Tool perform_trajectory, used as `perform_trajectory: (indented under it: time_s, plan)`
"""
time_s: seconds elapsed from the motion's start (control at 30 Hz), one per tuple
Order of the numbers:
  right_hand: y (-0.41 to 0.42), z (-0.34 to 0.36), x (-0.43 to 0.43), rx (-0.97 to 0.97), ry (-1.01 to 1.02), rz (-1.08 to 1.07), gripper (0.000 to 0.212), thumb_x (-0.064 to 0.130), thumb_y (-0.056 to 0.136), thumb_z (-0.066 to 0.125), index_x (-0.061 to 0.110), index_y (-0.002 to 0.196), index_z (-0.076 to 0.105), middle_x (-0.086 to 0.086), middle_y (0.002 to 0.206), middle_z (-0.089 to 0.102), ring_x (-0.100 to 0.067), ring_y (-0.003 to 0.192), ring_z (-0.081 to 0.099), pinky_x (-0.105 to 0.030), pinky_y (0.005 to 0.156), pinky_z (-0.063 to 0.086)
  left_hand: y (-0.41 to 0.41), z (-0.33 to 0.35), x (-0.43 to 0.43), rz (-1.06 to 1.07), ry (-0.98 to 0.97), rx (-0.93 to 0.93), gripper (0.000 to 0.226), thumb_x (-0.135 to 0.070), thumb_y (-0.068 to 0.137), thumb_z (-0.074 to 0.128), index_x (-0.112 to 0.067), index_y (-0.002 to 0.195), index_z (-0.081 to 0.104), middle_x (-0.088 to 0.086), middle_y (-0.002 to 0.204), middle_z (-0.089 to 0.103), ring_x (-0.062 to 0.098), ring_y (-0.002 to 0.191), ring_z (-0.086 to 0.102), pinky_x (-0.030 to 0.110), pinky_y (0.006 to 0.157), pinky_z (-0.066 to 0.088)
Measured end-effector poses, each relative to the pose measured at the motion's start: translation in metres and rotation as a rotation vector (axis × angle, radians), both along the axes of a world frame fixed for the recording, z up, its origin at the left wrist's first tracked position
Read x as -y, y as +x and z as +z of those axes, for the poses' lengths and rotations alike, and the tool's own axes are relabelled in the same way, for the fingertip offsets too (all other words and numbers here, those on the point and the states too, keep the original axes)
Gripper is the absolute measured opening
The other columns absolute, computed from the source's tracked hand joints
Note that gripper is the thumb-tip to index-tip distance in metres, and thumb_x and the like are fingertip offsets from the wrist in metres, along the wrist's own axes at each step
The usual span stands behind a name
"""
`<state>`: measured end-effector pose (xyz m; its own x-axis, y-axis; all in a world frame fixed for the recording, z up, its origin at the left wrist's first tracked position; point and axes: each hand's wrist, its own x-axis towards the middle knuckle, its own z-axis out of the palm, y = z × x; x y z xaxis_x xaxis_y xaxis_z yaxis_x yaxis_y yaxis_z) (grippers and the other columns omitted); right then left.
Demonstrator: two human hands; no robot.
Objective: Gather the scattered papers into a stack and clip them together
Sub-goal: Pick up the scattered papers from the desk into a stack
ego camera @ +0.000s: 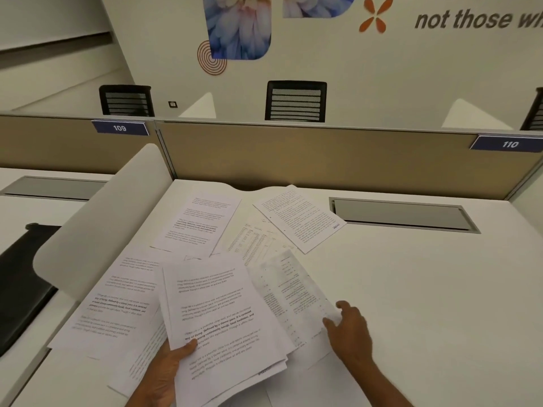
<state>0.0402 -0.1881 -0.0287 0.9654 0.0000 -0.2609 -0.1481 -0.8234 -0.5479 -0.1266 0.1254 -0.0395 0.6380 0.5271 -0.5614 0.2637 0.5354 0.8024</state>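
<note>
My left hand (167,365) grips a loose bundle of printed sheets (217,312) at its lower left edge, thumb on top, lifting it above the white desk (411,289). My right hand (349,330) touches the right edge of a table-printed sheet (293,292) beside the bundle, with thumb and fingers at its border. More printed pages lie scattered: one at the left (117,301), one further back (197,221), one at the back right (299,215) and a faint tabular page (252,239) between them. No clip is visible.
A curved white side divider (97,224) rises at the left, with a black object (20,277) beyond it. A tan partition (323,154) closes the desk's far side. A grey cable hatch (402,214) is set into the desk at the back right.
</note>
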Motion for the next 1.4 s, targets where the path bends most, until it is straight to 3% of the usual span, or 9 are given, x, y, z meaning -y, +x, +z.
perform_trajectory:
  time_s: [0.13, 0.3, 0.5, 0.63, 0.77, 0.9, 1.07, 1.23, 1.4]
  plan:
    - [0.01, -0.003, 0.004, -0.095, -0.302, 0.127, 0.077, 0.056, 0.084, 0.068, 0.02, 0.143, 0.036, -0.008, 0.137, 0.045, -0.027, 0.129, 0.045, -0.044, 0.101, 0.045, 0.001, -0.009, -0.006, -0.003, 0.139, -0.044, 0.059, 0.016, 0.092, 0.058, 0.003, 0.148, 0.044, 0.028, 0.145, 0.054, 0.045, 0.131, 0.053, 0.047, 0.108, 0.04]
    - [0.013, -0.006, -0.004, -0.15, -0.32, 0.141, 0.076, 0.057, 0.079, 0.073, 0.021, 0.138, 0.04, -0.005, 0.133, 0.05, -0.026, 0.126, 0.048, -0.043, 0.101, 0.046, 0.002, -0.005, 0.0, -0.046, 0.236, -0.112, 0.063, 0.014, 0.09, 0.062, -0.006, 0.148, 0.047, 0.021, 0.137, 0.062, 0.037, 0.113, 0.061, 0.046, 0.1, 0.048]
    - [0.018, -0.011, -0.004, -0.18, -0.178, 0.103, 0.056, 0.041, 0.076, 0.078, 0.015, 0.119, 0.055, -0.006, 0.118, 0.059, -0.027, 0.113, 0.057, -0.038, 0.091, 0.054, 0.002, -0.002, 0.001, -0.009, 0.176, -0.138, 0.058, 0.011, 0.091, 0.064, -0.003, 0.145, 0.05, 0.024, 0.138, 0.062, 0.042, 0.118, 0.062, 0.055, 0.106, 0.047]
    - [0.018, -0.014, -0.001, -0.063, 0.011, 0.079, 0.009, 0.021, 0.092, 0.062, 0.012, 0.092, 0.06, -0.005, 0.095, 0.067, -0.024, 0.085, 0.062, -0.037, 0.078, 0.054, 0.0, 0.003, -0.004, 0.041, 0.001, -0.107, 0.048, 0.01, 0.095, 0.057, -0.002, 0.141, 0.054, 0.024, 0.131, 0.065, 0.039, 0.106, 0.063, 0.05, 0.098, 0.05]
    - [0.016, 0.001, 0.011, -0.164, 0.465, -0.027, 0.016, 0.009, 0.096, 0.056, 0.011, 0.088, 0.07, -0.01, 0.084, 0.074, -0.027, 0.076, 0.069, -0.038, 0.058, 0.058, -0.003, 0.007, -0.003, 0.096, -0.207, -0.015, 0.032, 0.007, 0.098, 0.052, -0.004, 0.126, 0.062, 0.016, 0.104, 0.077, 0.034, 0.1, 0.065, 0.041, 0.076, 0.064]
    - [0.007, 0.017, 0.02, -0.313, 0.707, -0.149, 0.014, 0.008, 0.097, 0.06, 0.013, 0.104, 0.072, -0.012, 0.099, 0.076, -0.028, 0.086, 0.069, -0.031, 0.059, 0.056, 0.004, 0.009, 0.009, 0.095, -0.316, 0.05, 0.056, 0.001, 0.082, 0.068, -0.001, 0.137, 0.059, 0.023, 0.136, 0.064, 0.042, 0.131, 0.055, 0.054, 0.12, 0.034]
    - [-0.009, 0.026, 0.011, -0.456, 0.815, -0.176, 0.014, 0.008, 0.093, 0.066, 0.014, 0.102, 0.076, -0.008, 0.088, 0.078, -0.022, 0.074, 0.067, -0.028, 0.056, 0.053, 0.016, 0.021, 0.03, -0.039, -0.395, 0.08, 0.037, 0.001, 0.089, 0.06, -0.004, 0.125, 0.067, 0.025, 0.126, 0.071, 0.042, 0.118, 0.064, 0.055, 0.104, 0.05]
    - [-0.022, 0.036, -0.006, -0.531, 0.828, -0.13, 0.028, 0.013, 0.073, 0.079, 0.013, 0.101, 0.078, -0.006, 0.084, 0.078, -0.02, 0.072, 0.064, -0.028, 0.059, 0.053, 0.022, 0.017, 0.035, -0.047, -0.39, 0.039, 0.049, 0.001, 0.084, 0.065, -0.004, 0.133, 0.063, 0.026, 0.131, 0.067, 0.045, 0.127, 0.059, 0.06, 0.114, 0.039]
    - [-0.024, 0.038, -0.014, -0.601, 0.815, -0.057, 0.044, 0.003, 0.07, 0.058, 0.015, 0.107, 0.078, -0.003, 0.085, 0.078, -0.019, 0.073, 0.063, -0.028, 0.061, 0.054, 0.023, 0.016, 0.041, -0.048, -0.301, 0.041, 0.056, 0.001, 0.081, 0.069, -0.008, 0.135, 0.062, 0.023, 0.133, 0.068, 0.043, 0.126, 0.061, 0.063, 0.116, 0.036]
